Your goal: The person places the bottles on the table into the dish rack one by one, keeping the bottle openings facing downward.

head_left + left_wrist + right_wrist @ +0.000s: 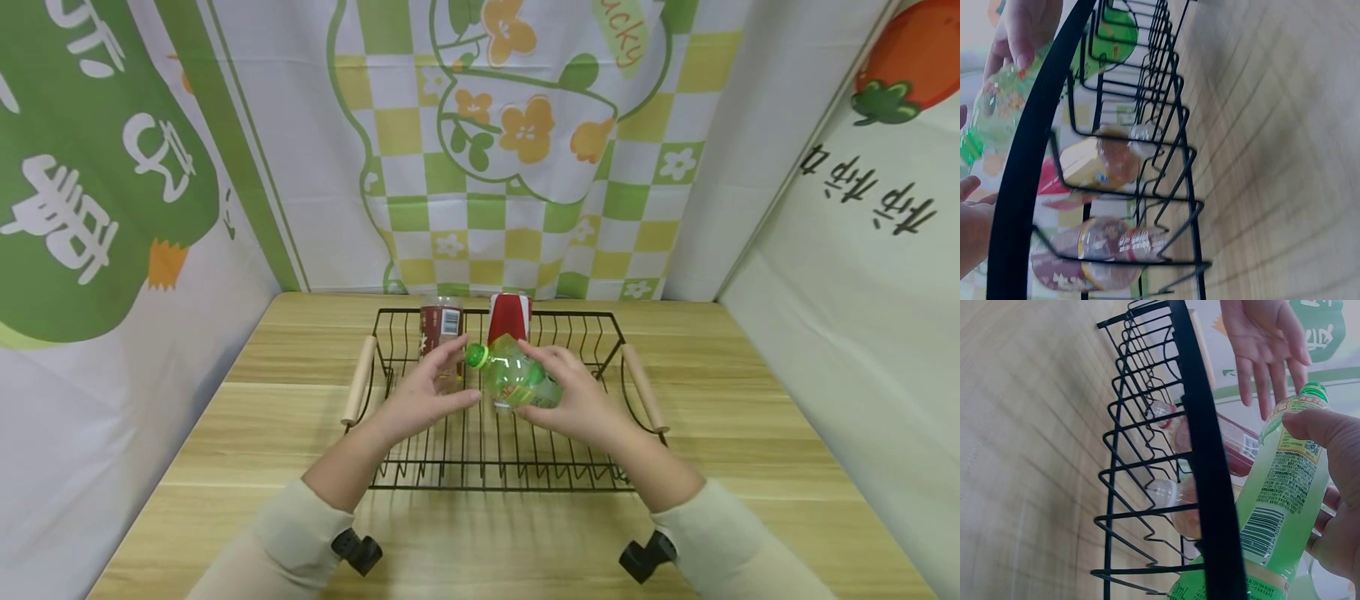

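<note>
My right hand (576, 393) grips a green drink bottle (1282, 487) with thumb and fingers around its upper body. The bottle is tilted over the wire rack (480, 463), its green cap (476, 356) pointing left towards my left hand (423, 398). That left hand has its fingers spread beside the cap and holds nothing. Inside the rack, a bottle with a dark red-brown label (441, 327) stands with its cap down, as the left wrist view shows. Next to it is a bottle with a red-and-white label (510, 317), also cap down and partly hidden behind the green one.
The black rack has a wooden handle on its left (360, 382) and another on its right (643, 387). It stands on a wood-grain table (262, 467). A patterned curtain (517, 242) hangs behind the table, with printed cloths at both sides.
</note>
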`<state>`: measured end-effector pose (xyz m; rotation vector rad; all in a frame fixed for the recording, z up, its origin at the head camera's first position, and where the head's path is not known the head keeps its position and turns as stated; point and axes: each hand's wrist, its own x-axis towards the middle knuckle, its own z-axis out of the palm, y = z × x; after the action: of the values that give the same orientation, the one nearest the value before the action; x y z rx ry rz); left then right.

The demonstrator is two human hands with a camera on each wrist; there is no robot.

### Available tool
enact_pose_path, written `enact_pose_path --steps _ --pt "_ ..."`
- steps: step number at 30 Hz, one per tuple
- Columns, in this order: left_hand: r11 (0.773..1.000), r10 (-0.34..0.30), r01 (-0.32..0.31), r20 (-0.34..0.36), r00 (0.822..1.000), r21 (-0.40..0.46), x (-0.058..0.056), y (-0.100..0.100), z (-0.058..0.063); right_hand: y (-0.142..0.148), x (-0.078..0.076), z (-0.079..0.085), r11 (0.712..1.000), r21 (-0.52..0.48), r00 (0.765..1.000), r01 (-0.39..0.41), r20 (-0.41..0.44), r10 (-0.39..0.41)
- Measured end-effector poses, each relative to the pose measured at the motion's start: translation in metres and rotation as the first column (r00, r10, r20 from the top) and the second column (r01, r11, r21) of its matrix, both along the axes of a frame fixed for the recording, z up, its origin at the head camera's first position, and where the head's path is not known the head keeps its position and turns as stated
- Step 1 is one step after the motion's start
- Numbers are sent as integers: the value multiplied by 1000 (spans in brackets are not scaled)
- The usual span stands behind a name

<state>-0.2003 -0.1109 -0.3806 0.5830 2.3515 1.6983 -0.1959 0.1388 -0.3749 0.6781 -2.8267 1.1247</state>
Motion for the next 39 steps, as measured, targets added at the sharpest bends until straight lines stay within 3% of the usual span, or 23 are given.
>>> enact_pose_path --steps 7,16,22,32,39 --pt "1000 -30 31 15 999 -5 2 8 -4 -5 3 -4 996 62 998 -64 -12 65" --pt "998 -5 8 54 999 -61 4 11 -7 -11 9 -4 982 163 995 -91 -13 95" --pt "992 1 2 24 1000 -127 4 11 -10 -14 13 -2 971 216 994 -106 -17 112" --pt "989 34 -32 10 999 -141 6 12 -13 -13 12 -2 966 228 991 -124 -17 131" --pt "989 116 -115 7 993 -95 4 13 -14 -9 8 0 985 138 992 -101 -62 110"
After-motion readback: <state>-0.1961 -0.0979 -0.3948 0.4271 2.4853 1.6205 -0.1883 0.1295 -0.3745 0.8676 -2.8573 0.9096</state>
